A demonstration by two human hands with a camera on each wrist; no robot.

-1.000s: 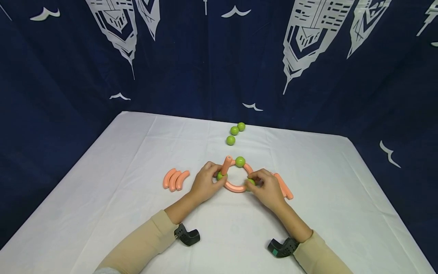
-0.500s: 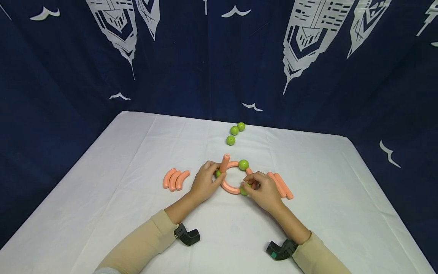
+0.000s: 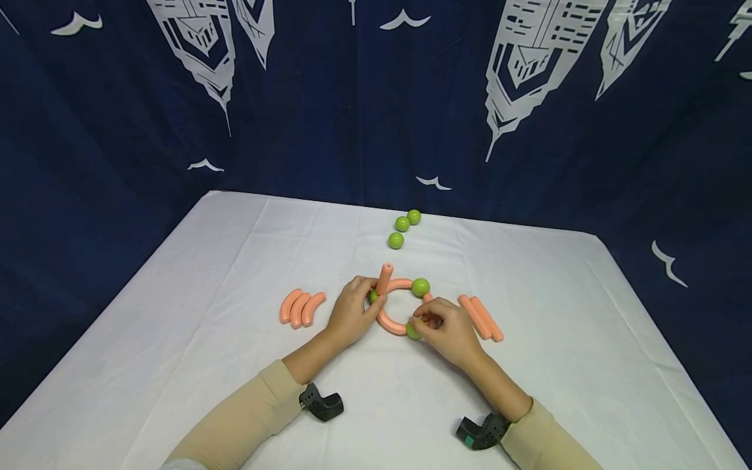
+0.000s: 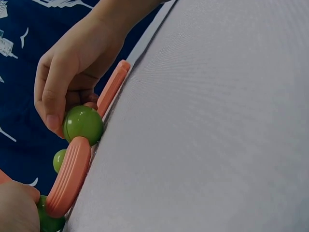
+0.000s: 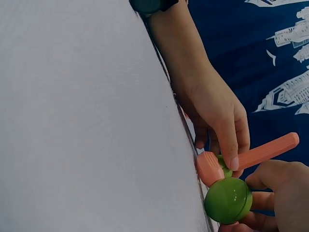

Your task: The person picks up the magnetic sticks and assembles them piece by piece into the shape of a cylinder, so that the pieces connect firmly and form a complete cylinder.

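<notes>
Okay, the bit I'd watch is the near-right joint of the orange-and-green ring. The right hand has its grip pinched on the near ball, and it's easily the closer hand to that joint. The near arc is a curved piece whose long axis bows along the ring's near side, one end pointing right at that ball, so it lies to the left of the right grip.

Over on the ring's left side, the left hand has thumb and fingers closed around the left ball, with the upright rod rising out of it, leaning a touch. My guess is that's the steadying hand.

From the head view I can't tell how the ring's right arc meets the near ball, fingers are in the way. The left wrist view helps with the other joint: there the near arc's end is clearly up against the ball. The right wrist view shows the rod's full length and the seam round the near ball.

Spare straight rods sit right of the ring on the surface.
</notes>
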